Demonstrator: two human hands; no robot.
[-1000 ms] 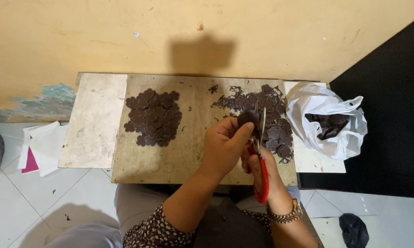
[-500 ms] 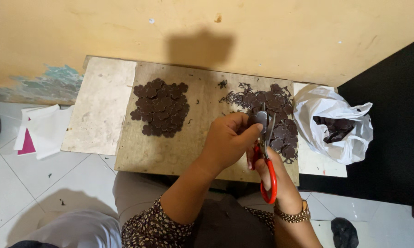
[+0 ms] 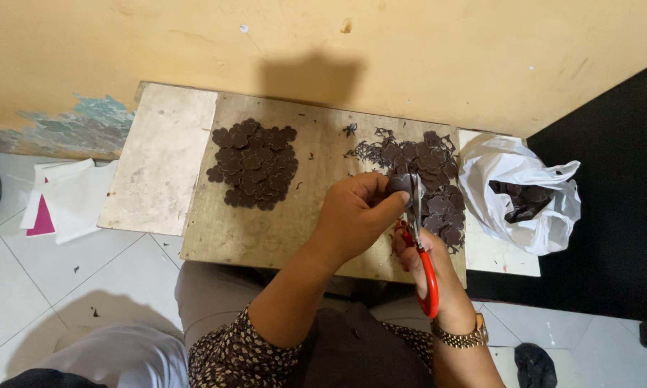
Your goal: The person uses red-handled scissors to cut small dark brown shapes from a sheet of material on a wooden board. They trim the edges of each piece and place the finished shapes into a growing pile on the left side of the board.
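Small dark brown flower-shaped piece pinched upright in fingers, red-handled scissors blades against it

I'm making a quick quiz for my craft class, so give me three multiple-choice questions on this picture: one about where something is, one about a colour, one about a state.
1. Where is the white plastic bag?
A. right end of the board
B. on the floor
C. on the lap

2. What colour are the scissors' handles?
A. blue
B. red
C. black

3. What is the left hand doing?
A. resting flat
B. pinching a dark brown piece
C. holding the bag

Answers: 1 A, it sits by the right pile; 2 B, red loops in the right hand; 3 B, fingers grip the piece at the blades.
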